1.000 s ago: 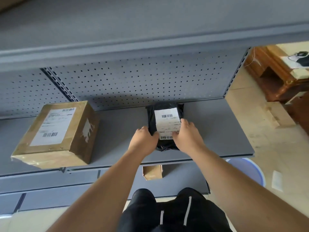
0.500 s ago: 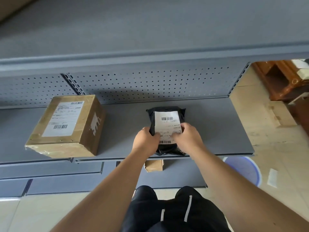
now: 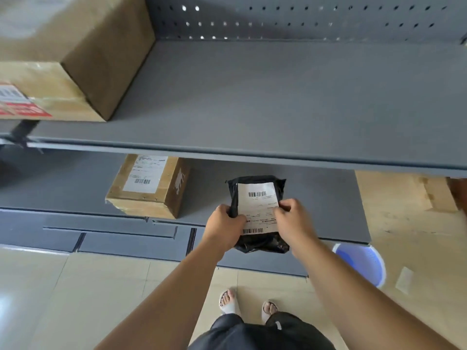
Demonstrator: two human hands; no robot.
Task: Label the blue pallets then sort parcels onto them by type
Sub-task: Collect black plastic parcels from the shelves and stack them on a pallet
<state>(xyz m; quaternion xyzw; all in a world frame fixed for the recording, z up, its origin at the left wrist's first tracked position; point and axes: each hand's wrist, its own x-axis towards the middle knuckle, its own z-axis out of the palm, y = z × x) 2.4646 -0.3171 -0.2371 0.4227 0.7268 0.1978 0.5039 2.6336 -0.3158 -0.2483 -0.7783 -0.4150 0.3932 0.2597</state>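
A black plastic mailer bag (image 3: 256, 242) with a white barcode label hangs between both my hands, lifted off the lower grey shelf (image 3: 328, 205) near its front edge. My left hand (image 3: 223, 223) grips its left edge, fingers curled round it. My right hand (image 3: 293, 219) pinches its right side over the label. A small brown cardboard parcel (image 3: 149, 188) with a white label sits on the same shelf to the left. No blue pallet is in view.
An upper grey shelf (image 3: 252, 97) juts out above the parcels, with a large cardboard box (image 3: 70, 54) at its left. A blue plastic basket (image 3: 361, 261) stands on the tiled floor at the right. My sandalled feet show below.
I have stood up and stepped back, so the upper shelf and big box came into view. Both hands pulled the black bag toward the shelf's front edge and raised it.
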